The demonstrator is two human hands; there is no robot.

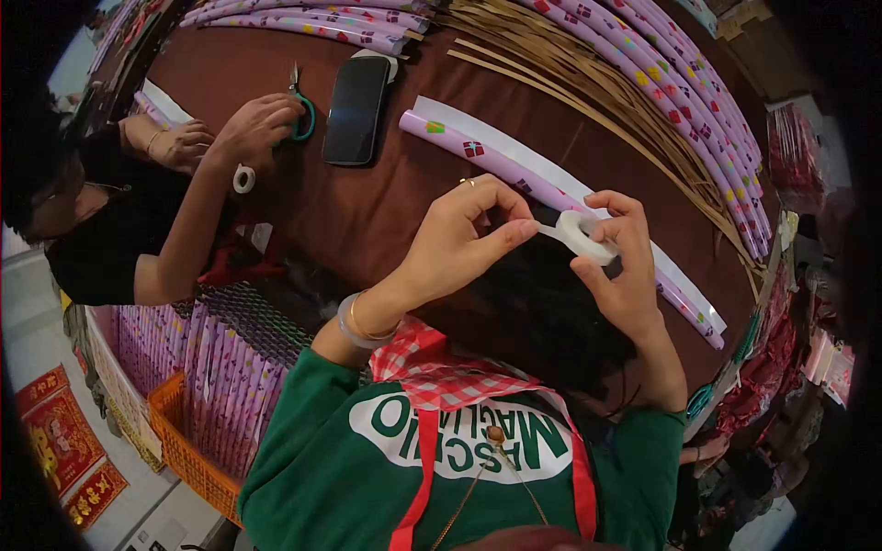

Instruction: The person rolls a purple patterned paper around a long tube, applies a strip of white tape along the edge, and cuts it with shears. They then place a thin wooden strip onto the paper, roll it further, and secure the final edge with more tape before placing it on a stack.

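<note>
The roll of white tape [575, 236] sits in the right grip [629, 266], held between thumb and curled fingers, while the left grip [450, 234] pinches the tape's free end between thumb and index finger, so a short strip bridges the two. Just beyond them there's a tube of wrapping paper [536, 189] lying diagonally on the worktop [253, 66]; it passes behind the right grip from this angle, can't tell if they touch. Tape's a chunky little ring, paper's glossy lilac with gift-box prints and a plain white edge sticking out along the far side. Worktop cover is brown and kinda wrinkly. Flat tan strips [602, 87] are bundled further out. Right fingers block bits of the ring and tube, the tape's tip is lost under the left fingertips, and the dark area below is too murky to read.
</note>
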